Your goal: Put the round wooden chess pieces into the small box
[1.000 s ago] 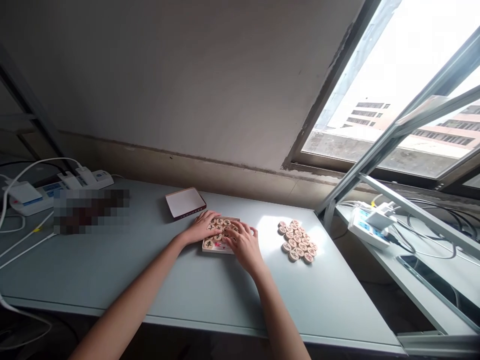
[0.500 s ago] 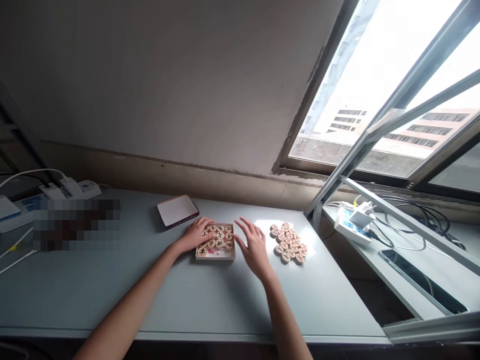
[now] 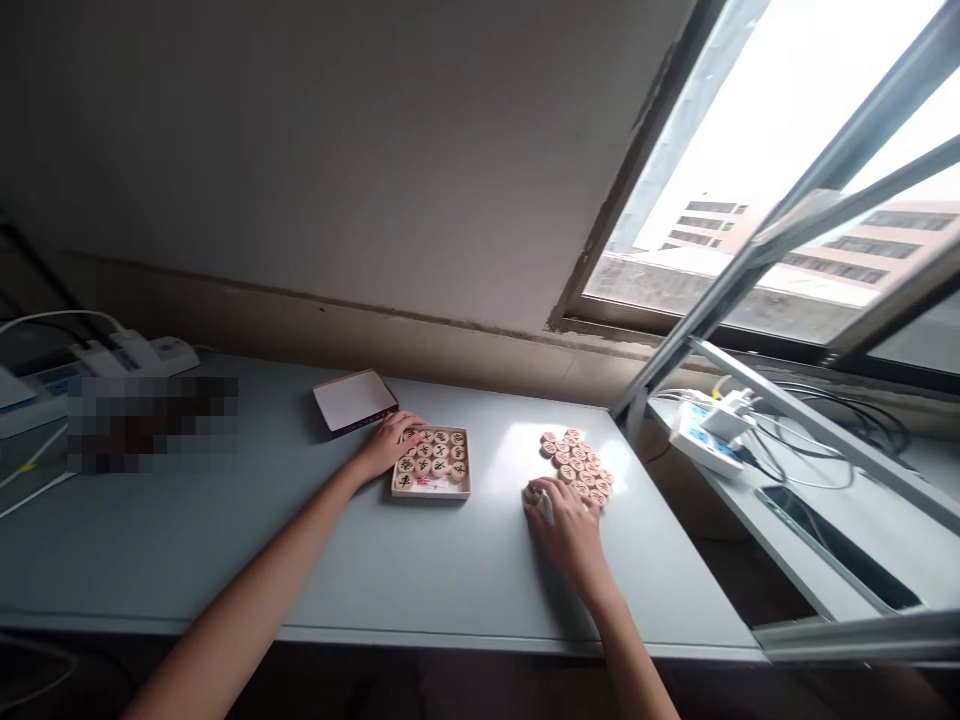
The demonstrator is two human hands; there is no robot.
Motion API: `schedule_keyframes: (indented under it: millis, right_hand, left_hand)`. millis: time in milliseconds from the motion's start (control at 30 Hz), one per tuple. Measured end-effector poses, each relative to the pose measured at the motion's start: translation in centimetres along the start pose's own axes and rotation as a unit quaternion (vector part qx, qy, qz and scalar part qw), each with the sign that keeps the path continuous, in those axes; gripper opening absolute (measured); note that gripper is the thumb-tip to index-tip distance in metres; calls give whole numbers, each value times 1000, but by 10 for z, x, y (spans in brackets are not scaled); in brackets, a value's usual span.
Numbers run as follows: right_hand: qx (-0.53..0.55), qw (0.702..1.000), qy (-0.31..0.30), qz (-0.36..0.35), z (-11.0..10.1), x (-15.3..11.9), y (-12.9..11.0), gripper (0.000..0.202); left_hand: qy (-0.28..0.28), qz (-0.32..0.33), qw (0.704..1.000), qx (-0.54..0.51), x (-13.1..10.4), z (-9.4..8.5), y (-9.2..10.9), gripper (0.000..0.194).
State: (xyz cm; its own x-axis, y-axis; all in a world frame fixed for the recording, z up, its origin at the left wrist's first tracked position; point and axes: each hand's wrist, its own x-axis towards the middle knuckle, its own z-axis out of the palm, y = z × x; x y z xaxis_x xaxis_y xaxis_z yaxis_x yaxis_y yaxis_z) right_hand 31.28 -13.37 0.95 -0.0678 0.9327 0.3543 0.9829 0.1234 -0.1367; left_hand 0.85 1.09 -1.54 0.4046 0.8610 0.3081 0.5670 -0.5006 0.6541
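Note:
A shallow white box [image 3: 431,493] stands on the table with rows of round wooden Chinese chess pieces [image 3: 441,451] in it, bearing dark characters. A strip of the box's inner bottom shows at the front. My left hand [image 3: 388,446] grips the box at its rear left corner, the thumb over the pieces there. To the right lies a cluster of loose chess pieces [image 3: 577,464]. My right hand [image 3: 571,520] is bent over the near side of this cluster, its fingers curled around a chess piece [image 3: 534,493]. The palm and fingers hide part of the cluster.
The upturned box lid [image 3: 358,400] lies behind my left hand. Power strips with cables stand at the far left [image 3: 169,357] and on the right-hand shelf [image 3: 705,440], where a phone [image 3: 832,545] also lies. A metal frame post [image 3: 697,310] rises by the window.
My right hand has moved right and nearer, from beside the box to the loose pieces, and closed on one. My left hand stays at the box's left side. The view has tilted slightly.

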Motion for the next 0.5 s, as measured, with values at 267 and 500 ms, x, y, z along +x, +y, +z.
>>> schedule_keyframes:
  millis: [267,500]
  right_hand:
    - [303,945,-108,-54,-17,39,-47,27]
    - [326,920,-142,-166,0,65,-111,20]
  left_hand:
    - [5,-32,999,-36,-2,-8,3,29]
    - [-3,-36,999,-37,-4,-10,9,25]
